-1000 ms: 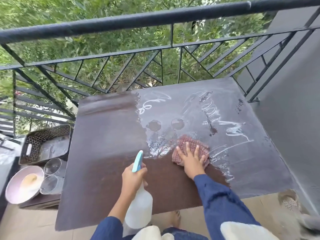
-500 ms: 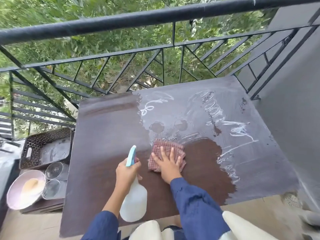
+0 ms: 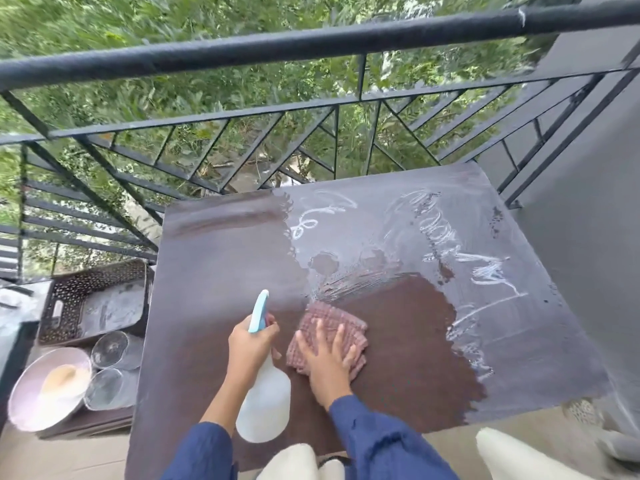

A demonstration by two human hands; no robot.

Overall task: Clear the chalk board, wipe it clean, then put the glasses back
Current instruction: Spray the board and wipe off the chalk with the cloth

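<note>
Board: chalk board (image 3: 214,306) bare of objects; left half and near centre wiped dark, far and right parts still grey with chalk scrawl (image 3: 467,265).
Cloth: checked cloth (image 3: 332,320) flat on the board, near the middle of its front half.
Right hand: right hand (image 3: 329,362) with fingers spread and straight, pressing the cloth down.
Left hand: left hand (image 3: 251,344) wrapped round the neck of a spray bottle (image 3: 265,407), over the board's front part, just left of the cloth.
Glasses: two glasses (image 3: 110,348) off the board, just past its left edge, beside a bowl (image 3: 31,393).
Progress: clearing done; wiping judged about halfway; chalked far-right area left, then return of the glasses.
Change: leftward shift of cloth and right hand from right of the board's centre a second ago; dark wiped patch now wider toward the right; bottle hand in much the same spot.
</note>
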